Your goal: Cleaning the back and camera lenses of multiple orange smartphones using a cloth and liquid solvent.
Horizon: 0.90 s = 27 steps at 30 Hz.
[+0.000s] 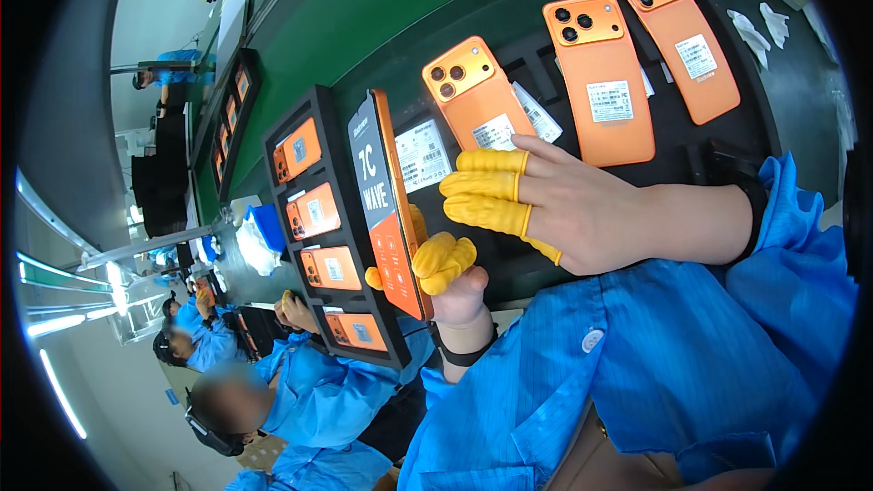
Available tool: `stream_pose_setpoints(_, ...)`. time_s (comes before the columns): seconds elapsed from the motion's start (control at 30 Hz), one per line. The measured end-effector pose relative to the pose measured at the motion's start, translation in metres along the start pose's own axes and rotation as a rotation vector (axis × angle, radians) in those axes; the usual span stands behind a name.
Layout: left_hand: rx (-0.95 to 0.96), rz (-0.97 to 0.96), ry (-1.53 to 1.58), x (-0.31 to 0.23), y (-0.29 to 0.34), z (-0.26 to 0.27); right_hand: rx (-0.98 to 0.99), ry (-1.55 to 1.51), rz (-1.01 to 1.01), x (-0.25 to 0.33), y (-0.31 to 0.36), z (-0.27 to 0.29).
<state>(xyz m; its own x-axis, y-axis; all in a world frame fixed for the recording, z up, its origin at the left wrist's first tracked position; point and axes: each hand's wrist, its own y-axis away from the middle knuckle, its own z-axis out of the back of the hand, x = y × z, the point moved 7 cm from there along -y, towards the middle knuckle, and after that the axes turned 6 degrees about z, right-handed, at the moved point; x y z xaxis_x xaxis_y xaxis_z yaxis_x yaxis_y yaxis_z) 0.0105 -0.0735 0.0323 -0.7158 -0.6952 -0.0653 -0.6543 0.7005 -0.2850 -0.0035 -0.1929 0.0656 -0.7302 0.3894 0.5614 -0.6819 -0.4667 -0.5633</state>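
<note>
My left hand (446,273), with yellow finger cots, grips an orange smartphone (396,209) by its sides. The phone stands on edge, its front covered with a printed grey and orange film. My right hand (587,205) also wears yellow finger cots; its fingers stretch leftward over the black tray (546,227). Its fingertips are close to the lower end of another orange phone (471,82), lying back up with three lenses and a white label. Whether they touch it I cannot tell. Two more orange phones (600,82) (677,41) lie back up to the right.
White printed labels (422,156) lie in the tray slots. Crumpled white scraps (751,36) lie at the far right. Another black tray (350,264) of orange phones stands at left, beside a blue bin (265,225). Co-workers in blue sit along the bench, one hand (296,311) near that tray.
</note>
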Motion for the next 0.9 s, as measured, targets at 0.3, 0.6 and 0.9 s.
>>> stream_pose_setpoints(0.3, -0.134, -0.169, 0.088, -0.007, 0.012, 0.016, 0.019, -0.034, 0.005, 0.0, 0.001, -0.002)
stream_pose_setpoints(0.6, 0.025, 0.053, 0.058, 0.012, 0.002, 0.005, -0.125, 0.511, -0.11, -0.016, 0.002, 0.009)
stream_pose_setpoints(0.9, -0.047, -0.049, 0.098, 0.009, 0.005, 0.0, -0.125, 0.308, -0.005, -0.003, 0.002, 0.011)
